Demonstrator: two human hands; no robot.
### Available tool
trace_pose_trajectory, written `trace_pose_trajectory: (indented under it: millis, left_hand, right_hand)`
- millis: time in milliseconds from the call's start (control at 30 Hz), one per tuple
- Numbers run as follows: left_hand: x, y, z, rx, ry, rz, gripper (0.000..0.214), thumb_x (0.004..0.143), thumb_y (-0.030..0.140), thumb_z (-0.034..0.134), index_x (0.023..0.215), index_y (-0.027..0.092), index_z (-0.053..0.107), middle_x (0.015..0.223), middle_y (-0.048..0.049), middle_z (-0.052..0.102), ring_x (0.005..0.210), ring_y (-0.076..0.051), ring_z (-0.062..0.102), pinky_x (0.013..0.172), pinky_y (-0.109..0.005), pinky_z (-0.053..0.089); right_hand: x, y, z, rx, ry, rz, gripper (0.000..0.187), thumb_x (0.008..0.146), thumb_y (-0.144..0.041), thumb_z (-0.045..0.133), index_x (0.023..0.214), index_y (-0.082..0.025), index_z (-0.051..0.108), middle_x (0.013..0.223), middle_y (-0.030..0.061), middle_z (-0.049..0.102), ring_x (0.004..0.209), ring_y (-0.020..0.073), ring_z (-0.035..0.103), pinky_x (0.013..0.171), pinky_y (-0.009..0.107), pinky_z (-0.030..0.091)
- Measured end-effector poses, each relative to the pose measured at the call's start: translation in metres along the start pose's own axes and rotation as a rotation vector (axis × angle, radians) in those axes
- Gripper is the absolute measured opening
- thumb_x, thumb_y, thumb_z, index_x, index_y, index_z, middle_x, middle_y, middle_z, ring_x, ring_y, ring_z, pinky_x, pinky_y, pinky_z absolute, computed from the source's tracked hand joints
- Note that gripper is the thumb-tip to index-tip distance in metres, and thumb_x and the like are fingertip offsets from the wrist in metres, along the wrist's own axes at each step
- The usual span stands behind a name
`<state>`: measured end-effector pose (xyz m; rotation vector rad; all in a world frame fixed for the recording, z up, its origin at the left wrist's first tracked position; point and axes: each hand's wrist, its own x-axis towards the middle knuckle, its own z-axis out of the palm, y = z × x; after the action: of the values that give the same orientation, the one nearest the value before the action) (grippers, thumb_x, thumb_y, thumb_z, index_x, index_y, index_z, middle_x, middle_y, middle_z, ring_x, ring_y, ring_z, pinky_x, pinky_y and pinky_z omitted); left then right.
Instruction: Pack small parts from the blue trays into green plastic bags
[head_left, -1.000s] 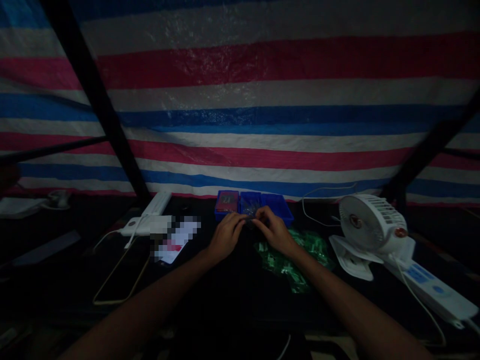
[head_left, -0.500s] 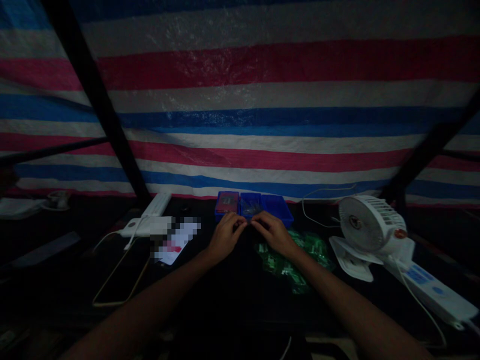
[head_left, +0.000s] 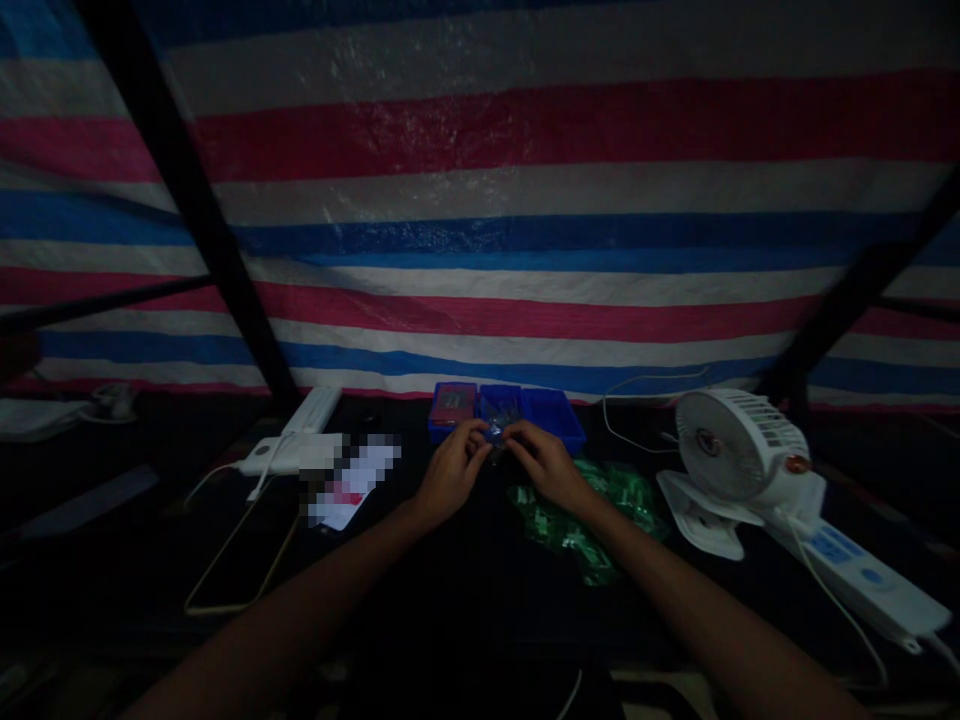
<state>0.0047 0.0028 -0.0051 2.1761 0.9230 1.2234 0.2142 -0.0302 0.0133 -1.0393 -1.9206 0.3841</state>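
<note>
On the left hand (head_left: 450,470) I read thumb and fingers drawn together, its grip apparently pinching one side of a clear piece (head_left: 496,430), likely thin plastic. I'd hold that side steady and light, since film would crease under pressure. The piece sits between the two sets of fingertips, by the near side of the middle box (head_left: 501,394). The right hand (head_left: 551,465) seems to pinch the other side; I'd use small fingertip motions there and not let its forearm drag on the green packets (head_left: 630,500).

What I can't read, left to right: the phone (head_left: 244,560) has a dark screen, a pixelated patch covers much of the white panel (head_left: 349,500), and the left hand hides the near edge of the left box (head_left: 439,434). Between the hands, glare and dim light blur the piece; I can't tell its outline, whether anything is inside it, or where it parts from the box's contents. The right arm covers some packets, and both arms run out of view at the bottom.
</note>
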Motion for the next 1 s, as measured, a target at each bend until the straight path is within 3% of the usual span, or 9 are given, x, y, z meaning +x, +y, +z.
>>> trace_pose_trajectory:
  millis: [100,233,400,533,1000]
  left_hand:
    - [0.000,-0.002,0.000,0.026,0.001,0.070,0.022,0.106,0.024,0.044,0.122,0.023,0.059,0.110,-0.0065,0.067,0.104,-0.020,0.065,0.094,-0.036,0.052]
    - [0.002,0.001,-0.003,0.052,-0.009,0.137,0.029,0.106,0.017,0.038,0.120,0.022,0.063,0.115,-0.0085,0.066,0.112,-0.021,0.062,0.101,-0.038,0.050]
    - [0.003,0.006,-0.004,0.117,-0.010,0.081,0.016,0.103,0.027,0.053,0.108,0.021,0.067,0.104,-0.0066,0.068,0.099,-0.022,0.063,0.092,-0.036,0.051]
    - [0.003,0.008,-0.005,0.157,-0.011,0.053,0.024,0.106,0.030,0.047,0.094,0.020,0.066,0.094,-0.0051,0.068,0.094,-0.022,0.063,0.087,-0.036,0.049]
    - [0.003,0.008,-0.006,0.135,-0.023,0.041,0.024,0.106,0.030,0.045,0.093,0.021,0.064,0.092,-0.0043,0.068,0.092,-0.021,0.063,0.084,-0.034,0.048]
  right_hand:
    - [0.000,0.002,0.000,0.012,0.001,-0.029,0.023,0.102,-0.018,0.047,0.113,-0.024,0.067,0.107,0.0070,0.070,0.101,0.0233,0.065,0.093,0.038,0.048]
    - [0.000,0.004,-0.001,-0.036,0.009,-0.013,0.023,0.098,-0.019,0.055,0.118,-0.024,0.067,0.104,0.0059,0.068,0.088,0.0211,0.063,0.083,0.035,0.049]
    - [0.000,0.003,0.000,-0.054,0.017,0.004,0.015,0.102,-0.034,0.059,0.104,-0.023,0.068,0.095,0.0046,0.067,0.086,0.0211,0.062,0.081,0.034,0.047]
    - [0.001,0.000,0.001,-0.063,0.021,0.011,0.023,0.105,-0.038,0.053,0.094,-0.022,0.066,0.089,0.0043,0.066,0.085,0.0211,0.063,0.080,0.033,0.046]
    - [0.000,-0.001,0.000,-0.090,0.047,0.013,0.018,0.105,-0.035,0.052,0.097,-0.022,0.062,0.092,0.0041,0.064,0.084,0.0205,0.060,0.080,0.033,0.045]
